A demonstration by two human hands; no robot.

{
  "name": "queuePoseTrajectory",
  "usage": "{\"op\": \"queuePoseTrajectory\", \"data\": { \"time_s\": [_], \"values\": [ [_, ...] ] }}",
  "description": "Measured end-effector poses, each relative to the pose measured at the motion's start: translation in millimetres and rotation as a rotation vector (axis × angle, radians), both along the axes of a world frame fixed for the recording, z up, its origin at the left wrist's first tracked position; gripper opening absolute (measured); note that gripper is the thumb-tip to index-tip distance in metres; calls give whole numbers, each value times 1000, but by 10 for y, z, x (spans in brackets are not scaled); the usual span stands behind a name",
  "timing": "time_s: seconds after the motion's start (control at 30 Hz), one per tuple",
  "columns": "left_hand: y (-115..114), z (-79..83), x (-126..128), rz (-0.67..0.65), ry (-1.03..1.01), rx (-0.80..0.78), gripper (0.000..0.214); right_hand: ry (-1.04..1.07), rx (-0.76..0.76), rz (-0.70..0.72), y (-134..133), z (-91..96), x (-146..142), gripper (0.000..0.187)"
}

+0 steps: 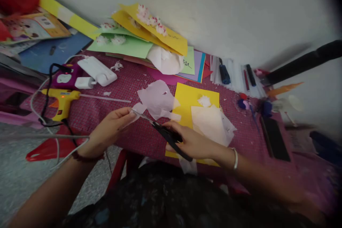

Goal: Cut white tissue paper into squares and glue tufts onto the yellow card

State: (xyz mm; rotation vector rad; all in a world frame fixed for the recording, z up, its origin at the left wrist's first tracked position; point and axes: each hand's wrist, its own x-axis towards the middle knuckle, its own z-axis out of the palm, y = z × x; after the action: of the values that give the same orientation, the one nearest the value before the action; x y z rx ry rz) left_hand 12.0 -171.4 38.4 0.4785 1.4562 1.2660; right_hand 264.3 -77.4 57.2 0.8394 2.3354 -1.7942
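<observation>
My right hand (191, 140) grips black-handled scissors (171, 137) whose blades point left toward a small piece of thin white tissue paper (137, 110). My left hand (110, 128) pinches that tissue piece at its near edge. Both hands hover over a red checked cloth (101, 108) on a low table. Just beyond the hands lies a crumpled pale tissue sheet (157, 98) and a yellow card (191, 99) with another white tissue sheet (211, 123) on it.
A yellow glue gun (62, 101) with a black cord stands at the left, beside a white charger (96, 71) and a purple device (65, 78). Stacked green and yellow cards (149, 30) lean on the wall. Pens (224, 73) and a black phone (275, 137) lie at the right.
</observation>
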Motion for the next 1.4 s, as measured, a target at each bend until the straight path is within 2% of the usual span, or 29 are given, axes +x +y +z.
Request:
{"op": "queuePoseTrajectory", "data": {
  "time_s": [0.17,0.37,0.5,0.6,0.7,0.8,0.97,1.07,1.2,1.3,1.4],
  "values": [
    [-85,-49,57,18,-97,-95,34,-44,12,-1,0,74,18,64],
    [-161,-127,168,97,-118,-38,35,-62,-5,-15,-46,21,-7,68],
    [-221,-131,296,184,-150,-22,35,32,-207,-25,-66,-91,-8,65],
    [-266,-119,370,257,-139,-26,33,43,-369,1,-66,-105,-7,63],
    [-303,-108,403,306,-115,-3,29,35,-428,10,-63,-83,-15,62],
    [-324,-99,409,310,-105,27,24,32,-421,-1,-70,-90,-30,61],
    [-327,-81,404,333,-121,-40,30,89,-414,-66,-97,-100,-50,55],
    [-339,-88,370,328,-134,-34,30,64,-466,-111,-106,-74,-53,48],
    [-409,-133,296,195,-198,7,31,-5,-543,-150,-89,-78,-64,51],
    [-463,-158,267,127,-238,40,35,11,-525,-118,-39,-71,-73,58],
    [-459,-150,265,182,-231,107,37,72,-490,-50,26,-24,-51,61]
  ]
}}
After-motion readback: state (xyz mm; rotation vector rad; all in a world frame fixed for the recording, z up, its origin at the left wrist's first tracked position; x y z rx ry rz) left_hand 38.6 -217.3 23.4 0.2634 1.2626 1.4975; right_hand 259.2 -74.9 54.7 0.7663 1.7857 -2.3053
